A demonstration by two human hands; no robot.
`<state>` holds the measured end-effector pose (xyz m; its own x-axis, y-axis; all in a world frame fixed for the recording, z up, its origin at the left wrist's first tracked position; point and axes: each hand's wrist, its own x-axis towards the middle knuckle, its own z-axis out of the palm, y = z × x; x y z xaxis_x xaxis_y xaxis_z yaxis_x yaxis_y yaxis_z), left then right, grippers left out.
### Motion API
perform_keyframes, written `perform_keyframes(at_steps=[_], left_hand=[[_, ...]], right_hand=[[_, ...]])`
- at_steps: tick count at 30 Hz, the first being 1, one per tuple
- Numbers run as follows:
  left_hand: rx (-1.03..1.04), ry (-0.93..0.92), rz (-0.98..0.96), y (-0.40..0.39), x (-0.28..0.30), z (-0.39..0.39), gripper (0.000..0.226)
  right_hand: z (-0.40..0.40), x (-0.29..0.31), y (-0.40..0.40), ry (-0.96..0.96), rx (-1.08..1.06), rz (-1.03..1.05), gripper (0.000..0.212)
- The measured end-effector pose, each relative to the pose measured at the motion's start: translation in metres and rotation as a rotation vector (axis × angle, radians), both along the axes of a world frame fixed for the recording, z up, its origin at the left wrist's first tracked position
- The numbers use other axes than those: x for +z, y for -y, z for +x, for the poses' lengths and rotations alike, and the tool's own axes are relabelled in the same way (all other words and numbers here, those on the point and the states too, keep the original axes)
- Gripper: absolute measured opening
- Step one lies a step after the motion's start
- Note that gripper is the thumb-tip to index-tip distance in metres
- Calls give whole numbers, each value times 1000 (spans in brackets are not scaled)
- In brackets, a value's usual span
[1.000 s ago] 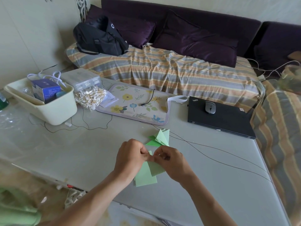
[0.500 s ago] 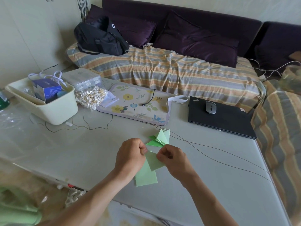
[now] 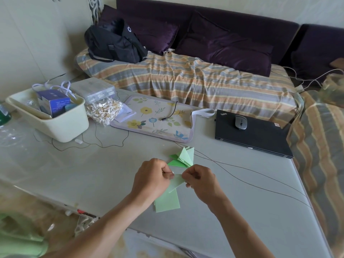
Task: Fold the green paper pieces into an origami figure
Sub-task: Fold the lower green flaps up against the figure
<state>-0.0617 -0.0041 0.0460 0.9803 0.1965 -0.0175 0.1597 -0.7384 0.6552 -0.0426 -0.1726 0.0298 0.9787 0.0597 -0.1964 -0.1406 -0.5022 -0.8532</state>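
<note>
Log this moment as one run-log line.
left hand: pinching light green paper piece | right hand: pinching same piece | stack of flat green sheets: on table | folded green triangles: beyond hands

A cream bin [image 3: 61,127] with a blue box [image 3: 54,103] is set at the table's [image 3: 74,174] left, beside a bag of swabs [image 3: 103,110]. A floral mat [image 3: 158,120] is laid mid-table. A mouse [image 3: 241,122] is rested on a closed laptop [image 3: 260,138]. A black bag [image 3: 113,43] is seen on the striped sofa [image 3: 186,79].

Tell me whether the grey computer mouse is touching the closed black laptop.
Touching. The head view shows the grey computer mouse resting directly on the lid of the closed black laptop, with no gap beneath it.
</note>
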Motion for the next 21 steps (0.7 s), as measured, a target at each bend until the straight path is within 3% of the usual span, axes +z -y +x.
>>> perform_keyframes(at_steps=[9, 15, 21], left_hand=[[-226, -56, 150, -1, -3, -2, 7], [-60, -99, -141, 0, -7, 4, 12], [-125, -148, -189, 7, -5, 0, 31]], right_hand=[[0, 1, 0, 15, 63, 22, 8], [1, 0, -5, -22, 21, 188, 6], [3, -1, -4, 9, 15, 217, 15]])
